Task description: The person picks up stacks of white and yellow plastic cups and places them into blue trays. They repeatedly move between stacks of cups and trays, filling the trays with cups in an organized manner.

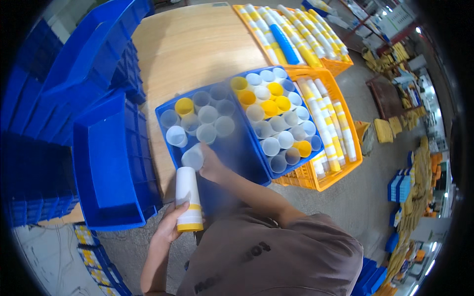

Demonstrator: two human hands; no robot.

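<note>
1 head-worn fisheye, facing down, near wooden table (192,44).

We count two hands: the left hand (170,223) holds one stack of cups (187,197), the right hand (211,166) one pale cup (191,158). In the left blue bin (239,153) we count ten cups (208,115), one yellow, nine pale; in the right blue bin (272,175), twenty-four, six yellow, eighteen pale. At the right we see two orange crates (341,175), one near, one far; the far one holds one blue stack (284,45).
</note>
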